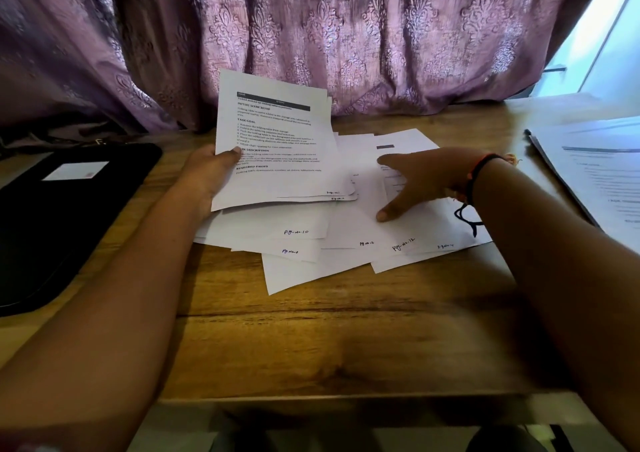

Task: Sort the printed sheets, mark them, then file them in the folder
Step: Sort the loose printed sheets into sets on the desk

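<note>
Wooden table [346, 330] is backed by a patterned purple curtain [346, 36]. A strip of bright window [602, 36] is noted far out past the right hand's outer side.

Left hand [207, 174]: closed on a held stack [277, 147] of a few printed sheets. The thumb is laid on the front page at its left edge; the fingers underneath are hidden. The stack is tilted up off the table, far edge raised. Bold headings can be read on the top page, and small handwritten page marks are seen at the near right corners.

Right hand [426, 178]: spread wide, palm down, fingers straight, laid flat on the loose sheets [346, 230]. Nothing is gripped. A red and black thread [479, 174] is worn at the wrist.

Loose sheets are fanned untidily on the table between and under both hands, overlapping one another. Handwritten page numbers are seen along their near edges, "10" and "12" among them; the others are too small to read.

A black folder [62, 216] is lying flat, closed, just outside the left hand, with a white label [76, 170] on its cover.

A second pile [595, 167] of printed sheets is noted beyond the right wrist, apart from the loose sheets.
</note>
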